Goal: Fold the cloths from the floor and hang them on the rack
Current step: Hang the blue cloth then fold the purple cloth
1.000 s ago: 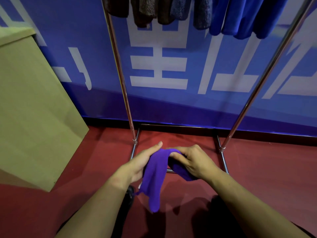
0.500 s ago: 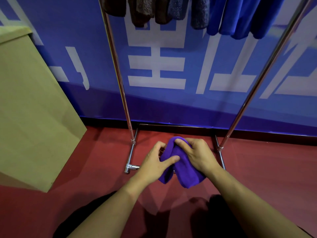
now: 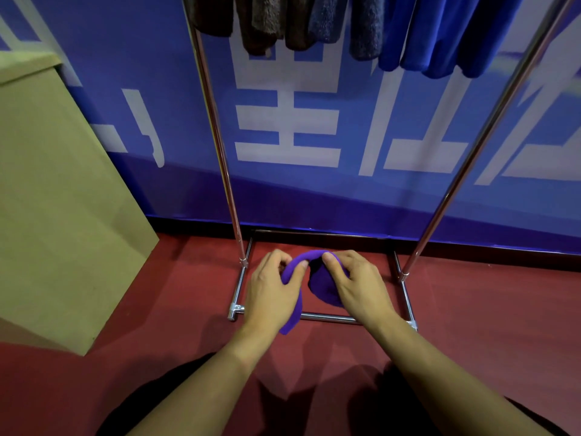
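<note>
We have the purple cloth [image 3: 323,286] in both hands, held up off the red floor [image 3: 471,309] in front of the rack [image 3: 220,136]. Our left hand [image 3: 270,291] pinches the cloth's left part between thumb and curled fingers; our right hand [image 3: 355,284] pinches the right part the same way, fingertips nearly meeting at the top. Between the two grips the cloth arches up as a hump, and a tail hangs down past our left wrist. So its long axis runs roughly left to right across us, bunched, with the loose end on the left side. Key relation: the hanging rail is up and ahead of us, out of the top of the frame, so we can't see it; only the lower ends of the hung cloths [image 3: 345,23] show, brown and grey to the left, blue to the right. The hands sit low, near the rack's base bars, between its two uprights. The fold doesn't look finished to us: the hump isn't flat and the edges aren't matched. Both hands are about equally near the cloth's middle; the left one carries the slack. Next move likely needs the halves squared up, then a lift straight up and forward. Where a free spot is on the rail, we can't tell from here.
</note>
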`<state>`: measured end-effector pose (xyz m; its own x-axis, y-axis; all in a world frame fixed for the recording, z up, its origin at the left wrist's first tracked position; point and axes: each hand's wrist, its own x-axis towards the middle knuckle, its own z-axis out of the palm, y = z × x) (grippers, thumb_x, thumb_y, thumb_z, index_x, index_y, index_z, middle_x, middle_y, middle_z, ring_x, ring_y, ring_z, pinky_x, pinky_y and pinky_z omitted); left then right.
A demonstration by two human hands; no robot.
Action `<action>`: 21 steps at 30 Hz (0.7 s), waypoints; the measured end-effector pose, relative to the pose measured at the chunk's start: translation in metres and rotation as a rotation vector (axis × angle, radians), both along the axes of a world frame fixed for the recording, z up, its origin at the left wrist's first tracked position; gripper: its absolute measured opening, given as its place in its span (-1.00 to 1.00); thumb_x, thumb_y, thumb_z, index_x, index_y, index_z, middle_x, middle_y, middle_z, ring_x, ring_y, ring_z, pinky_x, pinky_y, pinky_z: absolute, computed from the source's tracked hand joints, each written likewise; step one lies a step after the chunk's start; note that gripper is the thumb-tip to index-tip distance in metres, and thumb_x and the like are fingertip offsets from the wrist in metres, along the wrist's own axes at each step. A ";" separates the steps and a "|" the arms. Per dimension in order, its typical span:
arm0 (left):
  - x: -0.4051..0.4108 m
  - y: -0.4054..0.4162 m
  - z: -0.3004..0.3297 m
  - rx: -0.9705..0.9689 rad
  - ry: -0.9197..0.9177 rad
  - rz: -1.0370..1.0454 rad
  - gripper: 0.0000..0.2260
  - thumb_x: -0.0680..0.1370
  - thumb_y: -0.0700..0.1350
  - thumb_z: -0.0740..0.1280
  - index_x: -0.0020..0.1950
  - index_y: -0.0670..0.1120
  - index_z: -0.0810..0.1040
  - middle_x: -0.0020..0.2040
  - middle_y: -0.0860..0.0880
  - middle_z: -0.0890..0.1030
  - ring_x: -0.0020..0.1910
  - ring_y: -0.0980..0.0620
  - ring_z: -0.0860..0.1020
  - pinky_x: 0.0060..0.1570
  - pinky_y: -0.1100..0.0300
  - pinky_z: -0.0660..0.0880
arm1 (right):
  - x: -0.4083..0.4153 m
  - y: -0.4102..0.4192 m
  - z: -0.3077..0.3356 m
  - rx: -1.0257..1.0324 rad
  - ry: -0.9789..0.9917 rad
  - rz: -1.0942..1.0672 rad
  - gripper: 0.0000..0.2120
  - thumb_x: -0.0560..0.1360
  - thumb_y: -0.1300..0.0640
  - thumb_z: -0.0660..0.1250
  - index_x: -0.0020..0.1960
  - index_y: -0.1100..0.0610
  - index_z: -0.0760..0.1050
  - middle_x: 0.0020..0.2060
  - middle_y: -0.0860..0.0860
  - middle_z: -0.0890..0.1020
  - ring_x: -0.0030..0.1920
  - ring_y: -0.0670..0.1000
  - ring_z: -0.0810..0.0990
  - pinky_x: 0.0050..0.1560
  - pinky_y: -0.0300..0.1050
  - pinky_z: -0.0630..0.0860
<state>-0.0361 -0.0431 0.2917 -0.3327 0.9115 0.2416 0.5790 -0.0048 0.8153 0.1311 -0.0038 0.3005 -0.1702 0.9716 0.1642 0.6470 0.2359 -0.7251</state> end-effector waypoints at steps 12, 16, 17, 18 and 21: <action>0.077 0.012 0.095 -0.022 -0.210 -0.131 -0.88 0.68 0.03 0.18 0.12 0.00 0.37 -0.04 -0.05 0.68 -0.03 -0.15 0.63 -0.11 -0.05 0.50 | 0.002 -0.011 0.087 -0.093 0.420 0.036 -0.62 0.70 -0.08 0.00 0.24 -0.02 0.55 0.03 -0.11 0.70 0.05 -0.18 0.64 0.11 -0.12 0.53; 0.094 0.008 0.134 -0.004 -0.303 -0.271 -0.64 0.69 0.07 0.13 0.50 0.23 0.28 0.35 0.16 0.57 0.28 0.13 0.57 0.28 0.10 0.49 | 0.015 -0.013 0.118 -0.116 0.592 0.074 -0.52 0.61 -0.27 0.01 0.49 -0.24 0.30 0.39 -0.19 0.50 0.38 -0.16 0.48 0.44 0.00 0.37; 0.099 0.006 0.144 0.011 -0.297 -0.320 -0.60 0.69 0.09 0.12 0.54 0.28 0.24 0.40 0.20 0.53 0.34 0.18 0.52 0.35 0.12 0.44 | 0.021 -0.014 0.128 -0.082 0.596 0.049 -0.52 0.60 -0.28 0.02 0.47 -0.23 0.34 0.40 -0.18 0.49 0.39 -0.15 0.46 0.46 0.03 0.36; 0.104 0.005 0.154 0.027 -0.284 -0.352 -0.59 0.69 0.10 0.12 0.55 0.31 0.22 0.42 0.19 0.51 0.36 0.20 0.50 0.39 0.11 0.42 | 0.028 -0.016 0.139 -0.037 0.581 0.008 -0.53 0.60 -0.27 0.02 0.40 -0.17 0.44 0.35 -0.15 0.52 0.35 -0.15 0.49 0.44 0.04 0.38; 0.124 -0.001 0.186 0.102 -0.210 -0.360 -0.57 0.70 0.04 0.13 0.56 0.32 0.19 0.46 0.16 0.48 0.39 0.21 0.47 0.39 0.12 0.43 | 0.053 -0.026 0.177 0.069 0.567 -0.084 -0.63 0.64 -0.19 0.09 0.05 -0.01 0.58 0.10 0.02 0.56 0.05 -0.21 0.58 0.19 -0.10 0.50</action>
